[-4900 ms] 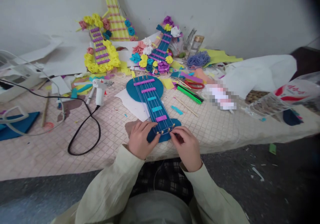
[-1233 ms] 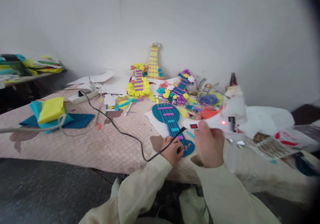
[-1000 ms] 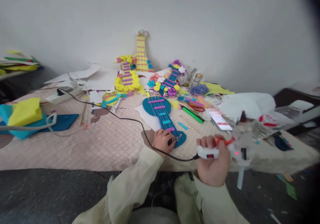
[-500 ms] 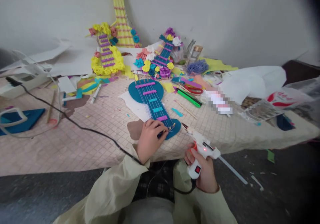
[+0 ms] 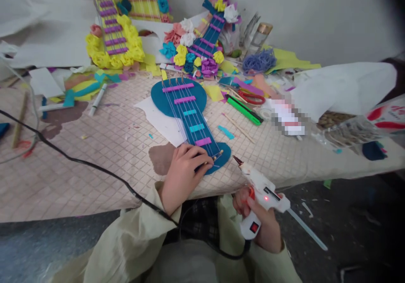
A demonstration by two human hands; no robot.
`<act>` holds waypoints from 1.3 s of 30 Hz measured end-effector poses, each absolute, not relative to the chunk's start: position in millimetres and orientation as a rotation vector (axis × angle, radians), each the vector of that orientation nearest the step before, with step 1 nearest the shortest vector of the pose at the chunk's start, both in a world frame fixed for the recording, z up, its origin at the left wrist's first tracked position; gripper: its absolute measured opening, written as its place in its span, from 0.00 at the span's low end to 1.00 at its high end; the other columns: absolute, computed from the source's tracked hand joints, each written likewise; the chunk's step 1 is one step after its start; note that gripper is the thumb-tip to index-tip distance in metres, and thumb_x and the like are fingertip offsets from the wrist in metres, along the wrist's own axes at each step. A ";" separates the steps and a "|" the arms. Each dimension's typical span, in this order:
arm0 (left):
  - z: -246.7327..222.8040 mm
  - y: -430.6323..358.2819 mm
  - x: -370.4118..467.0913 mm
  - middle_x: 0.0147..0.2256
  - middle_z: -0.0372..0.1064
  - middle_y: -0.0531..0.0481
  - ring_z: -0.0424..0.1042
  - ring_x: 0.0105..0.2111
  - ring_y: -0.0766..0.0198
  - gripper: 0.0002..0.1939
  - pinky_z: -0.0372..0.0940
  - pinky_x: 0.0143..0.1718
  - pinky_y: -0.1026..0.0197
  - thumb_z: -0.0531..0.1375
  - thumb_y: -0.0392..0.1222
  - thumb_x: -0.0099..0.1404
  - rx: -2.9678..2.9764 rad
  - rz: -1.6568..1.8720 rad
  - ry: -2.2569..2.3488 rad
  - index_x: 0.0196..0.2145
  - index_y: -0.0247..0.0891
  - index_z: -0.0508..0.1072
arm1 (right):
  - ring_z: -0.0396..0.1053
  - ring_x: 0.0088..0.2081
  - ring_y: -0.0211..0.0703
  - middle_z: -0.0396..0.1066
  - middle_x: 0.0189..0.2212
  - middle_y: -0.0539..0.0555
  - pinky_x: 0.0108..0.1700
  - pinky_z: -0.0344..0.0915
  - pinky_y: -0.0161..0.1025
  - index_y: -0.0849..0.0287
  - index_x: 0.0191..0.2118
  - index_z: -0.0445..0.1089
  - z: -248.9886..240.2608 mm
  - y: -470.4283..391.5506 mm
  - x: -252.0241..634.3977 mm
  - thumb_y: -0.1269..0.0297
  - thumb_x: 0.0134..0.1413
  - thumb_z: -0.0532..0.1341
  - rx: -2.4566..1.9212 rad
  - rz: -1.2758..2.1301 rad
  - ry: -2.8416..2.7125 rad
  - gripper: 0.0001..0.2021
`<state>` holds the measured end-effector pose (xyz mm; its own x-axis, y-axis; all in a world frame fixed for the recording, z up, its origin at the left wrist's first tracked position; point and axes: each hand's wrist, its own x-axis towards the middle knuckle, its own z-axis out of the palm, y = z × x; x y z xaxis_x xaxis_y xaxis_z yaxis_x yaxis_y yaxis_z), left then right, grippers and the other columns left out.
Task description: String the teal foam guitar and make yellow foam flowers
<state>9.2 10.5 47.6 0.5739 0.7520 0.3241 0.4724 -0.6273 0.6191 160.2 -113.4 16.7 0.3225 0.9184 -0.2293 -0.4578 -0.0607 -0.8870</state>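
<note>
A blue toy guitar (image 5: 185,114) lies on the table, strung with pale threads and crossed by purple and light-blue strips. Over its near end, my left hand (image 5: 186,165) has curled fingers and thumb gripping around the small pegs there; the fingertips partly hide what they pinch. My right hand (image 5: 262,215) is wrapped around the handle of a white glue gun (image 5: 259,184), its red light lit. The gun's metal nozzle points at the guitar's near end, a short gap away. A clear glue stick (image 5: 308,229) sticks out of its back.
Flower-trimmed toy guitars (image 5: 115,38) lean at the back wall. A green cutter (image 5: 243,109), red-handled scissors (image 5: 251,97) and purple string (image 5: 258,61) lie beyond the toy guitar. A black cable (image 5: 95,163) crosses the left side. Paper scraps litter the table (image 5: 104,181).
The view has moved in closer and lower over the table. My left hand stays at the guitar's near end, and the glue gun stays in my right hand, nozzle still apart from the guitar.
</note>
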 end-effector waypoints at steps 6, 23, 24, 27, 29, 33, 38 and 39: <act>47.1 12.3 9.0 0.36 0.69 0.54 0.60 0.40 0.60 0.07 0.55 0.45 0.54 0.55 0.41 0.62 2.335 0.758 0.964 0.31 0.43 0.73 | 0.51 0.19 0.36 0.54 0.13 0.47 0.22 0.49 0.36 0.58 0.24 0.67 11.8 -122.9 160.9 0.58 0.40 0.63 -1.176 1.309 -0.623 0.09; 62.0 27.7 -18.4 0.34 0.67 0.53 0.62 0.38 0.63 0.08 0.58 0.42 0.59 0.54 0.41 0.62 2.466 0.532 0.789 0.29 0.43 0.73 | 0.67 0.20 0.38 0.64 0.28 0.50 0.18 0.61 0.35 0.55 0.30 0.64 32.0 -114.8 153.5 0.63 0.44 0.61 -0.872 1.535 -0.452 0.05; 63.5 31.6 -25.4 0.34 0.67 0.54 0.63 0.38 0.64 0.09 0.58 0.41 0.60 0.54 0.41 0.62 2.474 0.503 0.745 0.29 0.43 0.73 | 0.66 0.19 0.37 0.64 0.27 0.50 0.18 0.61 0.34 0.55 0.30 0.64 30.7 -115.1 149.8 0.63 0.44 0.61 -0.859 1.555 -0.448 0.05; 66.8 42.4 -45.2 0.35 0.67 0.55 0.63 0.39 0.66 0.10 0.57 0.43 0.61 0.52 0.43 0.63 2.470 0.417 0.641 0.30 0.44 0.74 | 0.66 0.18 0.37 0.66 0.26 0.50 0.18 0.60 0.34 0.56 0.29 0.63 28.3 -117.7 137.8 0.62 0.44 0.61 -0.894 1.611 -0.439 0.07; 67.4 47.0 -53.7 0.35 0.67 0.55 0.63 0.39 0.67 0.11 0.57 0.44 0.62 0.52 0.44 0.63 2.450 0.406 0.606 0.29 0.43 0.74 | 0.66 0.18 0.37 0.66 0.25 0.50 0.19 0.60 0.33 0.57 0.29 0.64 28.2 -120.6 130.1 0.62 0.43 0.62 -0.953 1.646 -0.422 0.07; 64.6 50.1 -57.8 0.35 0.67 0.54 0.64 0.39 0.67 0.12 0.57 0.45 0.61 0.52 0.44 0.62 2.422 0.443 0.576 0.28 0.41 0.74 | 0.67 0.20 0.37 0.67 0.24 0.50 0.21 0.61 0.34 0.58 0.28 0.64 29.0 -125.0 120.7 0.63 0.43 0.63 -1.011 1.769 -0.409 0.07; 60.7 52.3 -56.7 0.34 0.68 0.50 0.64 0.37 0.65 0.08 0.57 0.44 0.61 0.56 0.40 0.61 2.415 0.519 0.460 0.28 0.39 0.74 | 0.66 0.19 0.36 0.67 0.20 0.51 0.22 0.61 0.34 0.61 0.27 0.65 28.1 -123.0 121.4 0.60 0.47 0.61 -1.118 1.843 -0.505 0.09; 60.5 52.9 -56.7 0.33 0.68 0.49 0.63 0.37 0.65 0.07 0.57 0.44 0.61 0.57 0.39 0.60 2.411 0.533 0.440 0.28 0.38 0.74 | 0.65 0.19 0.36 0.67 0.19 0.51 0.22 0.61 0.33 0.62 0.26 0.65 27.7 -122.3 122.3 0.60 0.48 0.60 -1.126 1.852 -0.524 0.10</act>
<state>-56.7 52.9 60.5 0.8628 0.4304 0.2653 0.1789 -0.7507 0.6360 122.3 -122.3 27.7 -0.2012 0.8478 -0.4906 -0.4653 -0.5235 -0.7137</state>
